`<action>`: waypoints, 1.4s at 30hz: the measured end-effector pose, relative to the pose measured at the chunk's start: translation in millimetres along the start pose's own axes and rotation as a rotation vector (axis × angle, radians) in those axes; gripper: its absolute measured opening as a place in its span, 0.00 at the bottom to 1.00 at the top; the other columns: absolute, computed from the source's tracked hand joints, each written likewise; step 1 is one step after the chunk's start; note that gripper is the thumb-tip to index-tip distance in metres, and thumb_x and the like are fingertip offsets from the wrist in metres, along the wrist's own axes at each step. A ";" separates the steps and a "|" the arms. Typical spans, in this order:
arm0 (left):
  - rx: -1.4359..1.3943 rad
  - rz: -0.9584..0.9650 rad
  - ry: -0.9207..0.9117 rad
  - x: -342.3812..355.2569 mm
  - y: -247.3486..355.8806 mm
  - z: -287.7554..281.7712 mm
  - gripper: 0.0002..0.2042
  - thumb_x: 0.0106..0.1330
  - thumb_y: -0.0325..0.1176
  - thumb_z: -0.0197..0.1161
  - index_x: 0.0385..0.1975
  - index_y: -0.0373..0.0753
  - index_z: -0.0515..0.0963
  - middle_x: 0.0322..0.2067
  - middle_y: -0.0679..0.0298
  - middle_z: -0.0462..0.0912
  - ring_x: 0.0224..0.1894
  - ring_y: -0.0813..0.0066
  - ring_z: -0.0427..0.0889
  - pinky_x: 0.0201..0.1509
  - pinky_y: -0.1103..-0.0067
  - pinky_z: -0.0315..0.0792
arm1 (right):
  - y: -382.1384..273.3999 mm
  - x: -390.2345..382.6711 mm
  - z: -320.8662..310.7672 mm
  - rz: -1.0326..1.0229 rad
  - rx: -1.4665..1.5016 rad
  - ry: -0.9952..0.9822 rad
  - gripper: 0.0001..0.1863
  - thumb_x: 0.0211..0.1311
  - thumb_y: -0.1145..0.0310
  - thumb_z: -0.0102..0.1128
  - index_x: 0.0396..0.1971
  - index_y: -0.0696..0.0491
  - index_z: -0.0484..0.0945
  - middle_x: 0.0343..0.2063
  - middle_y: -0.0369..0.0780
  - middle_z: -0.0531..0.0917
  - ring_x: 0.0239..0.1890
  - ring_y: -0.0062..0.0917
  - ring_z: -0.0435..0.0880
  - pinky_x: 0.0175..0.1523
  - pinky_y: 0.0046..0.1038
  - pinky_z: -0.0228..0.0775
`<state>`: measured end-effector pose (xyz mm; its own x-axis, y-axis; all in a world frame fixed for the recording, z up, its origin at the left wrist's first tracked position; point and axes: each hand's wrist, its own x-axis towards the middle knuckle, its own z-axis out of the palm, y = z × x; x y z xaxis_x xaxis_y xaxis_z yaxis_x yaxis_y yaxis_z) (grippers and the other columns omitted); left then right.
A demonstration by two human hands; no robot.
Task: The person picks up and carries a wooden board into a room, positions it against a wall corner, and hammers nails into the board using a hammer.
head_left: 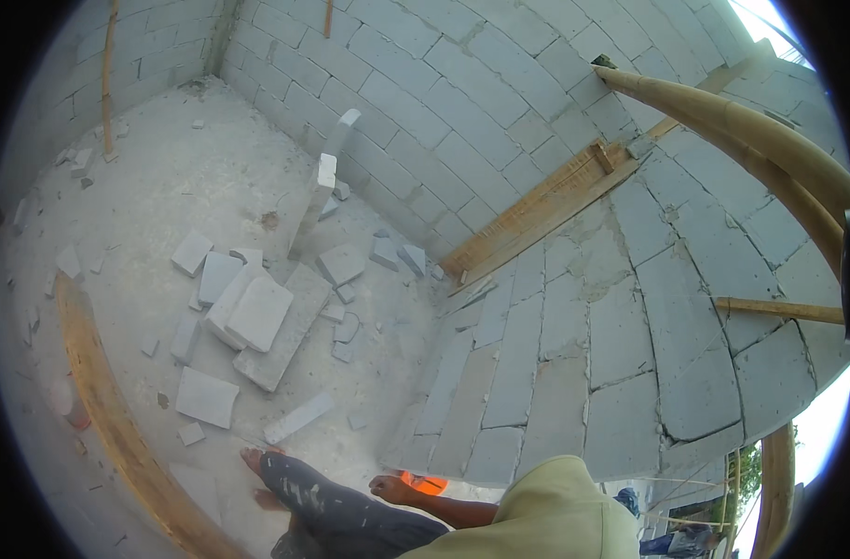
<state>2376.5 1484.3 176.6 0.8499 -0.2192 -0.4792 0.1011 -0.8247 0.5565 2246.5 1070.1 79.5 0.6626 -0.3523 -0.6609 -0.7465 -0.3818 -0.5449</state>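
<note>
While block walls (462, 107) already stand, loose blocks (262, 312) lie unlaid. The right hand (388, 487) curls, its grip's contents unclear; the left hand is unseen.

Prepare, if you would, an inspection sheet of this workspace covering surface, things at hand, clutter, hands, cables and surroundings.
Surface: pale, dusty floor.
Things at hand: orange object nearest the right hand, partly hidden; contact unclear.
Clutter: pale blocks piled on the floor, broken pieces scattered around, wooden plank at the left.
Hands: right hand's fingers look curled, grip unclear; left hand not in view.
Cables: nothing clearly seen.
Surroundings: block walls, wooden board along them, bamboo poles at upper right; apparently another person at lower right.
</note>
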 end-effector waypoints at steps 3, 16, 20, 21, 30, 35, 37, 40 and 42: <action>0.002 0.056 -0.031 78.3 28.2 -32.4 0.20 0.68 0.47 0.65 0.37 0.32 0.84 0.26 0.49 0.85 0.29 0.52 0.84 0.34 0.62 0.76 | -15.7 53.1 6.2 0.061 -0.037 -0.148 0.15 0.65 0.59 0.60 0.42 0.55 0.85 0.45 0.43 0.87 0.49 0.34 0.85 0.56 0.33 0.76; 0.146 0.236 -0.111 419.1 204.3 -212.9 0.20 0.68 0.48 0.65 0.38 0.32 0.84 0.28 0.49 0.86 0.31 0.51 0.84 0.37 0.61 0.76 | -288.4 283.4 -97.4 0.015 0.154 0.099 0.17 0.63 0.58 0.59 0.44 0.55 0.83 0.39 0.44 0.87 0.44 0.34 0.85 0.52 0.37 0.74; 0.181 0.304 -0.078 523.7 270.4 -255.5 0.20 0.68 0.48 0.65 0.39 0.32 0.84 0.28 0.49 0.86 0.32 0.50 0.84 0.38 0.60 0.76 | -378.6 342.6 -159.1 -0.084 0.292 0.300 0.16 0.63 0.58 0.58 0.41 0.55 0.82 0.39 0.48 0.86 0.44 0.39 0.85 0.52 0.38 0.75; 0.184 0.309 -0.065 545.6 278.7 -267.7 0.20 0.68 0.48 0.65 0.39 0.32 0.84 0.28 0.49 0.86 0.32 0.50 0.84 0.38 0.60 0.76 | -399.2 358.3 -168.7 -0.118 0.292 0.303 0.17 0.64 0.58 0.58 0.43 0.55 0.82 0.40 0.48 0.86 0.45 0.39 0.85 0.53 0.38 0.75; 0.164 0.231 0.043 707.9 324.2 -344.7 0.20 0.69 0.48 0.65 0.39 0.32 0.84 0.29 0.49 0.86 0.34 0.49 0.85 0.40 0.60 0.76 | -601.1 520.7 -248.5 -0.106 0.748 0.082 0.25 0.69 0.53 0.63 0.57 0.55 0.79 0.43 0.37 0.85 0.42 0.21 0.82 0.44 0.25 0.75; 0.148 0.034 0.136 798.0 337.8 -415.9 0.20 0.69 0.48 0.65 0.40 0.32 0.84 0.30 0.49 0.86 0.35 0.49 0.85 0.41 0.59 0.77 | -786.2 653.1 -250.7 -0.291 0.584 -0.234 0.39 0.66 0.44 0.66 0.66 0.57 0.70 0.52 0.41 0.82 0.52 0.25 0.80 0.50 0.27 0.76; 0.146 -0.029 0.170 828.8 352.3 -445.6 0.20 0.69 0.48 0.65 0.40 0.32 0.84 0.30 0.49 0.86 0.35 0.49 0.85 0.41 0.59 0.77 | -865.2 688.2 -249.3 -0.342 0.478 -0.320 0.48 0.63 0.41 0.68 0.71 0.60 0.62 0.58 0.48 0.78 0.58 0.32 0.78 0.56 0.32 0.76; 0.128 -0.126 0.218 869.4 367.9 -481.8 0.21 0.69 0.48 0.64 0.40 0.32 0.84 0.30 0.49 0.86 0.35 0.48 0.85 0.42 0.59 0.77 | -967.9 726.6 -251.9 -0.332 0.407 -0.411 0.57 0.60 0.38 0.69 0.74 0.62 0.50 0.62 0.53 0.73 0.62 0.37 0.77 0.61 0.36 0.76; 0.105 -0.185 0.251 897.7 378.9 -499.3 0.21 0.69 0.49 0.64 0.40 0.32 0.84 0.30 0.49 0.86 0.36 0.48 0.85 0.42 0.59 0.77 | -1020.5 746.7 -259.9 -0.334 0.376 -0.463 0.62 0.59 0.38 0.69 0.75 0.63 0.43 0.63 0.56 0.72 0.62 0.38 0.77 0.62 0.37 0.76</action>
<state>3436.0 1235.4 296.1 0.9243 0.0638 -0.3762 0.2230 -0.8905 0.3967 3518.8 974.6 276.2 0.8296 0.1663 -0.5330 -0.5320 -0.0542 -0.8450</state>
